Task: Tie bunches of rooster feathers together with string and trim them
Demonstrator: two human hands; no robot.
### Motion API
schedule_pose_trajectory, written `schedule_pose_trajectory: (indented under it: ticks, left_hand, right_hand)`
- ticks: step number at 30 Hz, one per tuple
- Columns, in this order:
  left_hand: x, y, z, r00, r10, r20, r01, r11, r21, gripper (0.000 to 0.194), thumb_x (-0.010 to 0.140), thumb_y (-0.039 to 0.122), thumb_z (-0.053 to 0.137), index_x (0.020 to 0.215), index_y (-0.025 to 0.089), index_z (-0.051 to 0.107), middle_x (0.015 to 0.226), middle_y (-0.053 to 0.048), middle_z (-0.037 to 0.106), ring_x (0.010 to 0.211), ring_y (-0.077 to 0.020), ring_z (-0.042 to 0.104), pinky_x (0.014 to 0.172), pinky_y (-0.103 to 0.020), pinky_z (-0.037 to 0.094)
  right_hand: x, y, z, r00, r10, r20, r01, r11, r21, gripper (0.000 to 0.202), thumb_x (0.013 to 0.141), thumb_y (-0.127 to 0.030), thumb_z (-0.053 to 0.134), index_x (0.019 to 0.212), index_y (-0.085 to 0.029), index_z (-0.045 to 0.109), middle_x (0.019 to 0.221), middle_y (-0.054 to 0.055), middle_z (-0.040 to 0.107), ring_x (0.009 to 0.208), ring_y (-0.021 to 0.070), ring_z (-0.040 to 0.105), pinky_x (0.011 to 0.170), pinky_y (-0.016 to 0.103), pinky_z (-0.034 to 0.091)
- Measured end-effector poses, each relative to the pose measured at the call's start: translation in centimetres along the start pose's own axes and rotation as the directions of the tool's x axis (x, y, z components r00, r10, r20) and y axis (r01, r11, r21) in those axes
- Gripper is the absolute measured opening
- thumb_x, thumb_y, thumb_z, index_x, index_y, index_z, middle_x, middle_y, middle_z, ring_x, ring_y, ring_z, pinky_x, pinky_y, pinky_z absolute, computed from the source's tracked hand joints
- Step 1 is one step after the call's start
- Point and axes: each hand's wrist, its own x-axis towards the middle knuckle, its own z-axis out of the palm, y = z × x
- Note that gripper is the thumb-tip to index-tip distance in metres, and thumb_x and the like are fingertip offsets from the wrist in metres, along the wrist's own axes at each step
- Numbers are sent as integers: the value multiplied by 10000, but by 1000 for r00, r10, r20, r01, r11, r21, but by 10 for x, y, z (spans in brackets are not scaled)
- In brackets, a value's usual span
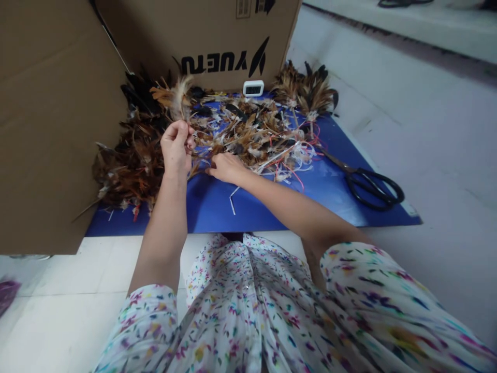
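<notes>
My left hand (177,145) is raised over the left part of the blue board (217,207), its fingers pinched on the stems of a small tuft of brown and pale feathers (179,98). Just to its right, my right hand (225,167) reaches low at the near edge of a loose pile of brown feathers (252,129). Its fingers are bent together on a feather, whose thin brown end shows at the fingertips. Left of my hands lies a heap of dark reddish-brown feathers (135,155).
Black-handled scissors (373,189) lie at the board's right. Pink and white string scraps (298,155) are beside the pile. Behind stand a small white digital clock (253,88), a feather bundle (306,90) and a cardboard box (217,31); another cardboard panel (50,129) is at left.
</notes>
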Motion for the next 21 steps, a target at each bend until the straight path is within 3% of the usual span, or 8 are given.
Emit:
schedule_pose_trajectory:
  ticks: [2,6,15,21]
  left_hand:
    - [0,-3,0,1000,8,9,-7,1000,-28,326,776,519,791,794,222,656,656,35,614,512,-43,504,464,-175,369]
    - [-2,-1,4,999,-35,-41,31,995,-96,321,764,494,808,770,211,658,644,34,620,487,-35,495,450,-170,358]
    - [-9,9,15,990,-123,-74,113,986,-125,257,793,326,821,694,188,627,581,54,586,424,-20,434,417,-160,326]
    - [-11,8,18,990,-135,-48,130,986,-102,293,760,341,847,685,183,611,581,59,595,424,-18,429,410,-151,327]
  right_hand:
    - [3,-6,1,998,31,55,-26,996,-84,299,890,-373,685,1042,-129,765,1096,228,745,1038,342,716,822,389,549]
    - [4,-11,2,992,39,118,-19,986,-166,316,940,-241,578,1176,-100,734,1211,246,715,1155,347,693,906,393,557]
    - [-2,-12,3,989,-14,148,41,983,-178,331,974,-167,478,1173,-30,705,1218,280,701,1174,354,686,950,400,547]
    - [-7,1,-6,992,-64,109,76,991,-111,286,979,-187,477,1111,-66,700,1195,222,726,1163,305,693,952,341,530]
